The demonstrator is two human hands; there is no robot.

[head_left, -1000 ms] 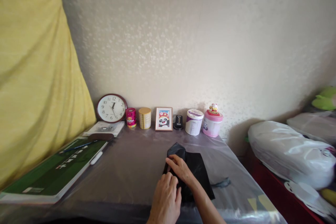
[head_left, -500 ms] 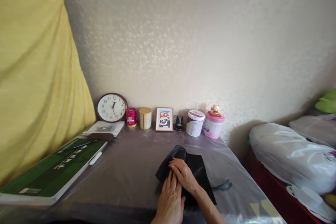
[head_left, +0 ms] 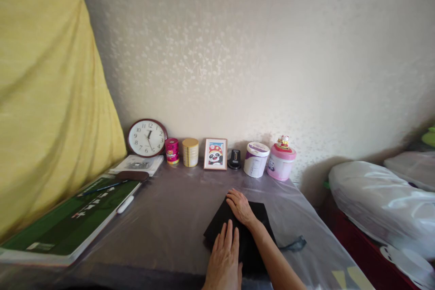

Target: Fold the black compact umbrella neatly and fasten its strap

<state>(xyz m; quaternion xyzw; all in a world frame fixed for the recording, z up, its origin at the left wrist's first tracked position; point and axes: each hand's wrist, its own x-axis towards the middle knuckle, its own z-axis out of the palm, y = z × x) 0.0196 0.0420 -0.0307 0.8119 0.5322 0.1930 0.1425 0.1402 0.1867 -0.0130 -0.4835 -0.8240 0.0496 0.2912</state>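
A black folded piece of thin, smooth material, cloth or plastic I cannot tell, lies on the table near its front edge. My left hand rests flat on its near left part, fingers stretched out. Farther back, my right hand lies palm down across its far edge, fingers extended and slightly bent. The two hands are apart and neither grips anything. From under my right forearm a crumpled dark strip sticks out to the right; whether it belongs to the black piece I cannot tell.
A plastic-covered table carries a green book with a pen, and a white marker-like object. Along the wall stand a clock, tins, a panda picture frame and a pink tub. White plastic bags sit at right.
My right hand has moved away from my left, toward the black piece's far edge. The raised, puffed fold at the back now lies flat. The view has shifted slightly.
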